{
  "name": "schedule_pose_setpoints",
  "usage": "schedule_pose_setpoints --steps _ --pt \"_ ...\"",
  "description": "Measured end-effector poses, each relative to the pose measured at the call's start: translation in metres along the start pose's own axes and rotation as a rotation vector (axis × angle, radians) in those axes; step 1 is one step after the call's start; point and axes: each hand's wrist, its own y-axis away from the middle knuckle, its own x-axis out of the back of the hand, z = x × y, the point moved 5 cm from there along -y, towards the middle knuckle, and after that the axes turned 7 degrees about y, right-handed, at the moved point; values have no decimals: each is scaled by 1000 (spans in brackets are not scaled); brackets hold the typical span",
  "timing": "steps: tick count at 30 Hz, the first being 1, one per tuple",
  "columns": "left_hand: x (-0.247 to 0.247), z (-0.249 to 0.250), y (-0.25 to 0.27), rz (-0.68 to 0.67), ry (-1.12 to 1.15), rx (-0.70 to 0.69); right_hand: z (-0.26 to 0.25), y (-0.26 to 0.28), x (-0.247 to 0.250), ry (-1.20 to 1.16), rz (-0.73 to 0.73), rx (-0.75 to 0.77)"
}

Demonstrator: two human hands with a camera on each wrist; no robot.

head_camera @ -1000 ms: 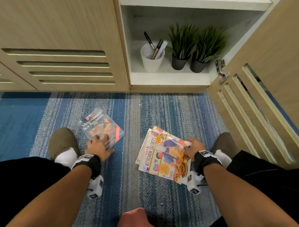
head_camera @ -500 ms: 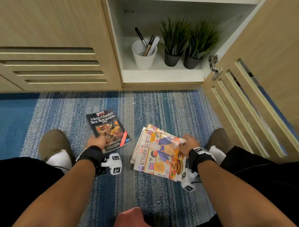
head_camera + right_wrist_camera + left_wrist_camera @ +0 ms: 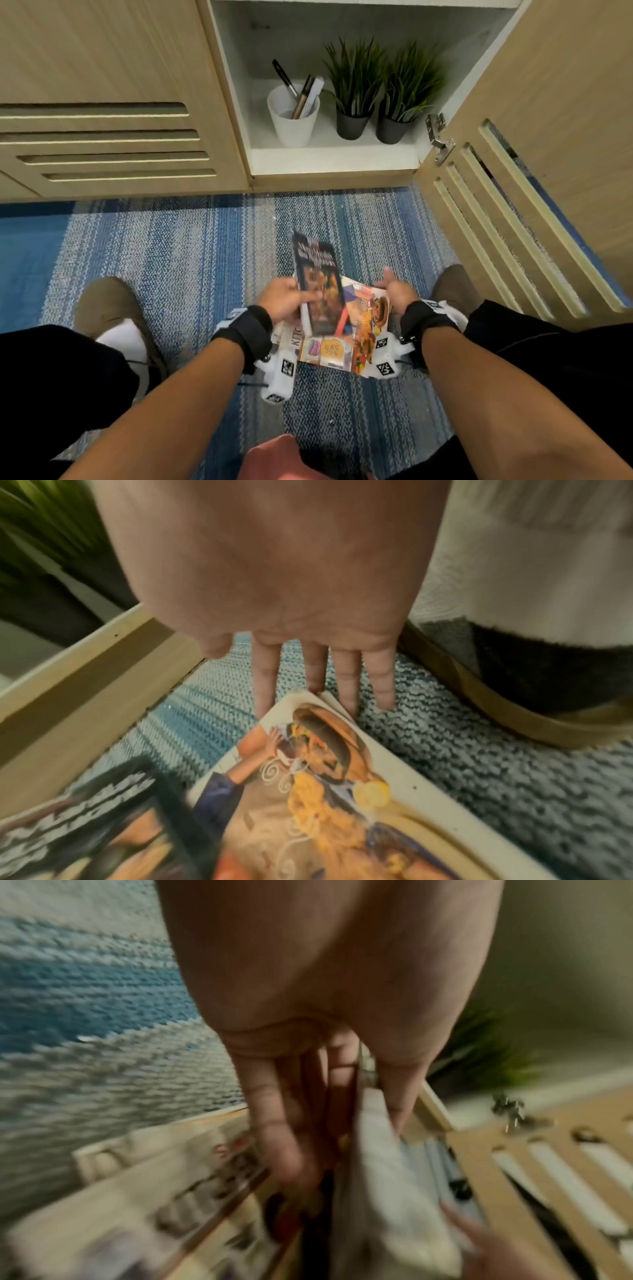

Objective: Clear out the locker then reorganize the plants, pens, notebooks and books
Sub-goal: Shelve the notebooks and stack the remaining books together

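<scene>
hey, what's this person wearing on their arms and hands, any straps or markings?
Both forearms are bare, with no sleeves and no gloves. Each wrist carries a wide black strap holding a white camera block printed with square black-and-white tags. The right hand has the same black strap and white tagged block. A thin black cable hangs beneath each block.

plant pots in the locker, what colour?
Dark grey, both pots. Clearest in the head view.

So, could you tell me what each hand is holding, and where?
The left hand pinches the dark restaurant-guide book by its lower left edge. The right hand, fingers straight, holds nothing.
</scene>
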Motion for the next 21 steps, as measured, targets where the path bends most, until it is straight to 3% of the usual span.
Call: schedule_pose_setpoints --steps 4,6,8,11,12,14,17,21 --pt "-35 -50 13 -343 -420 292 -14 20 -14 129 -56 128" --pt "-48 -60 18 -457 -596 321 -13 22 -20 169 -54 129" --pt "-49 -53 11 -353 -691 181 -18 31 -18 339 -34 137" --pt "-23 -23 -4 87 -795 -222 -16 31 -14 450 11 152" --pt "-17 -16 -6 152 -834 -364 -15 32 -14 465 22 147" --pt "-18 -17 -12 36 -981 -490 -14 31 -15 501 30 153" --pt "-26 -33 -10 -163 -1181 -460 -14 31 -17 544 49 164" --pt "-27 -39 4 15 -1313 -583 -14 31 -18 536 -26 120"
